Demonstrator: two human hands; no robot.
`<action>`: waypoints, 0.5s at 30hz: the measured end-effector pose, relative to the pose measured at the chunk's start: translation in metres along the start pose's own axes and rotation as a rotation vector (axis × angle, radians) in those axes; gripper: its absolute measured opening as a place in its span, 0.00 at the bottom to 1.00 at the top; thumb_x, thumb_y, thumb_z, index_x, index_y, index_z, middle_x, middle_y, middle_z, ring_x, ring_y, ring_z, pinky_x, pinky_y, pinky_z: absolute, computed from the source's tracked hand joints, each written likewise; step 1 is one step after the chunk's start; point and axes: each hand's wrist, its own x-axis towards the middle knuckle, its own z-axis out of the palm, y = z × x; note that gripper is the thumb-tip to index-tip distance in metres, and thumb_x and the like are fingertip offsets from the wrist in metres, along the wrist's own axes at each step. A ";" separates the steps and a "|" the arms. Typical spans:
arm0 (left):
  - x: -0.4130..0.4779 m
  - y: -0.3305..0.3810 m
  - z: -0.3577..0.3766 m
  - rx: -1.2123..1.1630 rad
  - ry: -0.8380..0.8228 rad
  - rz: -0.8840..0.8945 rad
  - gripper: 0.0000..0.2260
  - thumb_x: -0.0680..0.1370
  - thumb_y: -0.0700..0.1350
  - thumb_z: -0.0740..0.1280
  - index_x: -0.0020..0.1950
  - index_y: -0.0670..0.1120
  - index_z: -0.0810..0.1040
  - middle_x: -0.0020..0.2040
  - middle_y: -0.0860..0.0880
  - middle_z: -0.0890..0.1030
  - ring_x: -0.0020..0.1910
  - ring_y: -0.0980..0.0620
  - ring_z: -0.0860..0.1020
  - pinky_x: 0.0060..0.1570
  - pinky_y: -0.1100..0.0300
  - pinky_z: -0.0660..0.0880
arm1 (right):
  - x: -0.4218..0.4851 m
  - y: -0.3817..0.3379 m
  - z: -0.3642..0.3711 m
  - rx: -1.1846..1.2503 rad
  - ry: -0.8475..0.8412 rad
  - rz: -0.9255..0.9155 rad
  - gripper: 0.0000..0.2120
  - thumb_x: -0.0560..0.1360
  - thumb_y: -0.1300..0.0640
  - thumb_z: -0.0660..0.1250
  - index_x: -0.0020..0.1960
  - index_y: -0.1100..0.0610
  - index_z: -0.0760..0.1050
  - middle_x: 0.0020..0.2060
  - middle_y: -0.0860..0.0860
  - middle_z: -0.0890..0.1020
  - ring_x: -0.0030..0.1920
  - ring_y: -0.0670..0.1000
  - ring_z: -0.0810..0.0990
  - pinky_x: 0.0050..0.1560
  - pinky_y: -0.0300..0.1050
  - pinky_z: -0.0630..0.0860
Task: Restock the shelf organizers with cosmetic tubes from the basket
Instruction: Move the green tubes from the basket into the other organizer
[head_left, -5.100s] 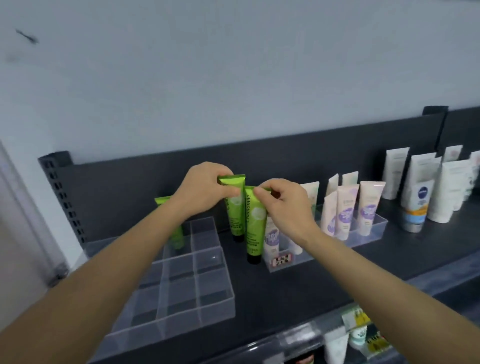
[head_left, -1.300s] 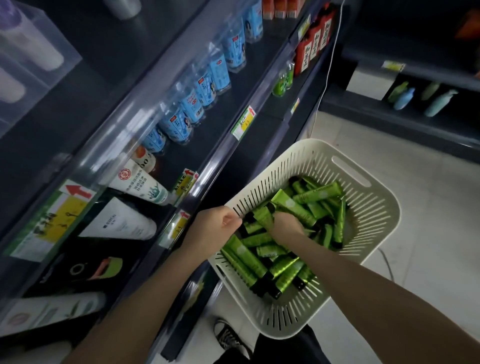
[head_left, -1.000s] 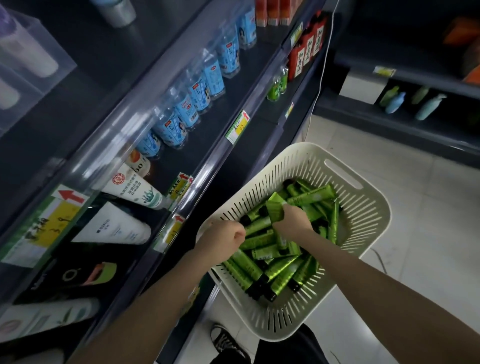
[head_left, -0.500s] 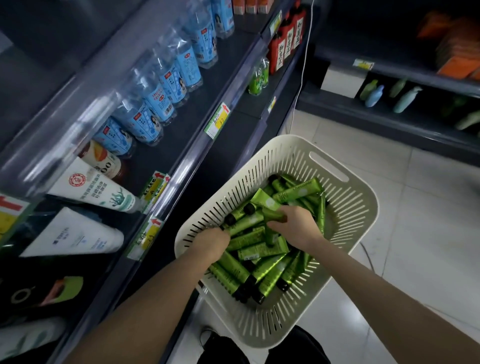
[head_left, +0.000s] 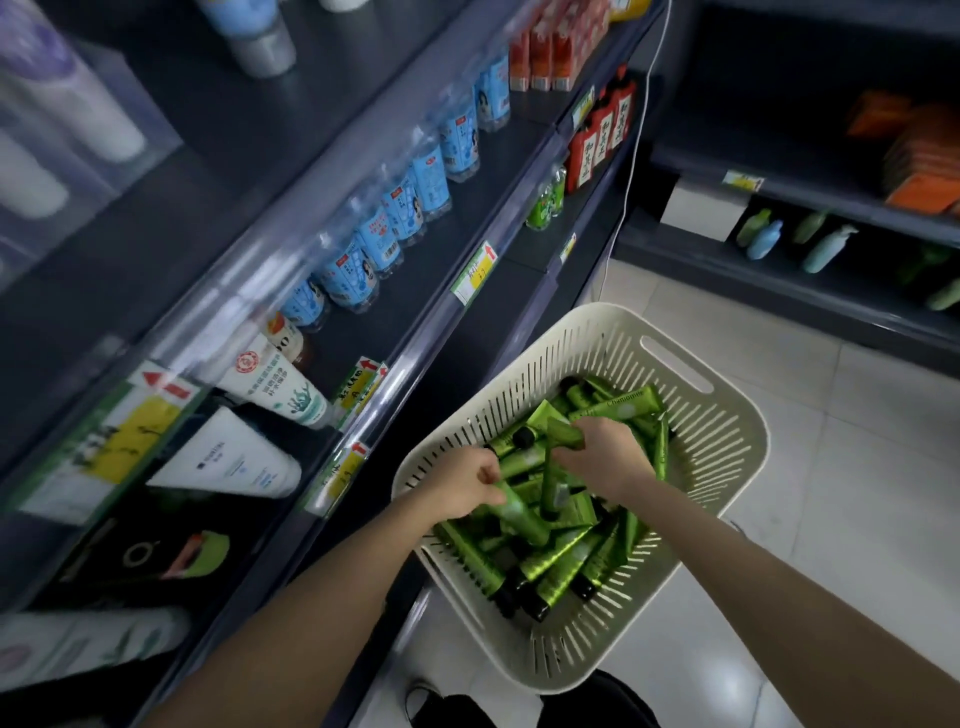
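Note:
A cream slotted basket (head_left: 717, 467) sits low in front of me, holding several green cosmetic tubes with black caps (head_left: 566, 561). Both hands are inside it. My left hand (head_left: 460, 486) grips one green tube (head_left: 517, 512) that points down and to the right. My right hand (head_left: 605, 457) grips a green tube (head_left: 558, 480) near the top of the pile, its fingers curled round it. The shelf organizers are out of view.
Dark store shelves (head_left: 415, 332) run along the left with blue-labelled bottles (head_left: 410, 202), white tubes (head_left: 228, 462) and price tags. Another shelf unit (head_left: 810, 218) with bottles stands at the back right. Pale tiled floor (head_left: 857, 493) lies to the right.
I turned from the top shelf down to the basket. In the last second my left hand moved off the basket rim into the pile and took hold of a tube; my right hand kept gripping tubes.

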 end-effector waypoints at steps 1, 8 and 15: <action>-0.005 0.006 -0.005 -0.017 0.048 0.016 0.06 0.72 0.44 0.73 0.46 0.45 0.79 0.40 0.54 0.76 0.40 0.56 0.76 0.32 0.71 0.64 | -0.002 -0.007 -0.006 -0.014 0.009 -0.020 0.12 0.73 0.56 0.67 0.34 0.55 0.68 0.29 0.50 0.73 0.29 0.49 0.73 0.26 0.40 0.65; -0.043 0.043 -0.060 -0.201 0.252 0.121 0.04 0.71 0.42 0.74 0.44 0.44 0.84 0.37 0.54 0.81 0.37 0.59 0.78 0.41 0.64 0.73 | -0.020 -0.070 -0.062 -0.055 0.160 -0.254 0.12 0.70 0.55 0.68 0.33 0.59 0.70 0.27 0.50 0.71 0.29 0.49 0.69 0.31 0.44 0.62; -0.113 0.083 -0.148 -0.092 0.527 0.201 0.04 0.72 0.44 0.73 0.44 0.44 0.84 0.35 0.53 0.80 0.33 0.60 0.75 0.36 0.68 0.69 | -0.048 -0.148 -0.109 0.054 0.242 -0.546 0.13 0.71 0.57 0.70 0.33 0.62 0.71 0.25 0.51 0.72 0.27 0.46 0.70 0.28 0.38 0.63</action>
